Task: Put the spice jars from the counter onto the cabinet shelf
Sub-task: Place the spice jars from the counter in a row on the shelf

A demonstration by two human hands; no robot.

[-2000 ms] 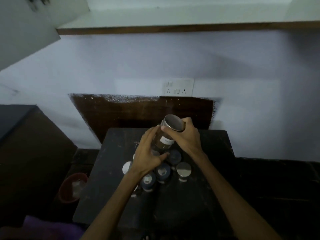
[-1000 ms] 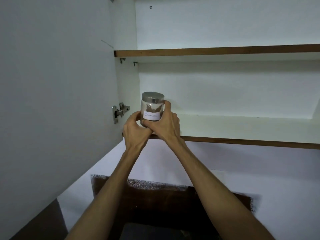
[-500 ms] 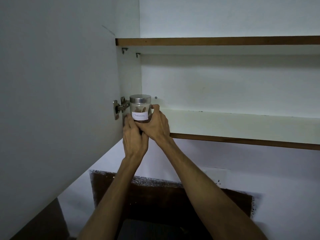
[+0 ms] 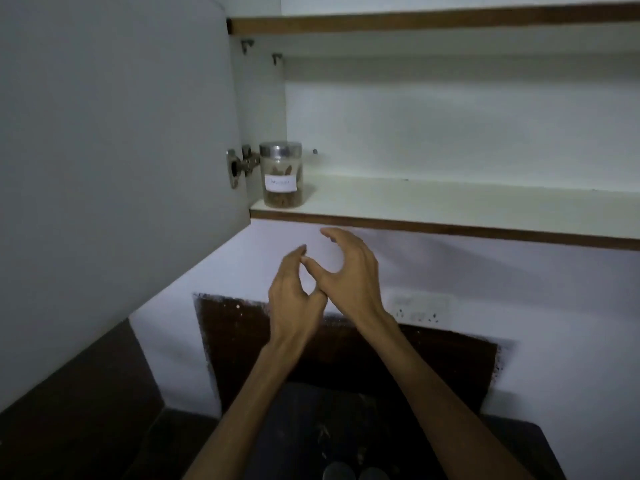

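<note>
**First jar released onto the cabinet shelf**

The spice jar [image 4: 281, 174] that was gripped by both hands half a second ago is now left standing upright on the lower cabinet shelf [image 4: 450, 206], at its far left end, just beside the door hinge [image 4: 239, 166] and near the front edge. Both hands have been drawn back and down below the shelf: the left hand [image 4: 294, 299] and the right hand [image 4: 349, 271] are held loosely curved with nothing between the fingers, the two touching each other near the thumbs.

One jar is thus judged delivered, and a return to the surface [image 4: 346, 427] for the next jar is called for.

The writing on the jar's white label cannot be read. The brown contents cannot be identified in the dim light. Of the jars left below, only two rounded lids [image 4: 353, 472] are caught at the bottom edge; the rest are cut off, so their number cannot be told. The shelf's right end is also cut off.
</note>
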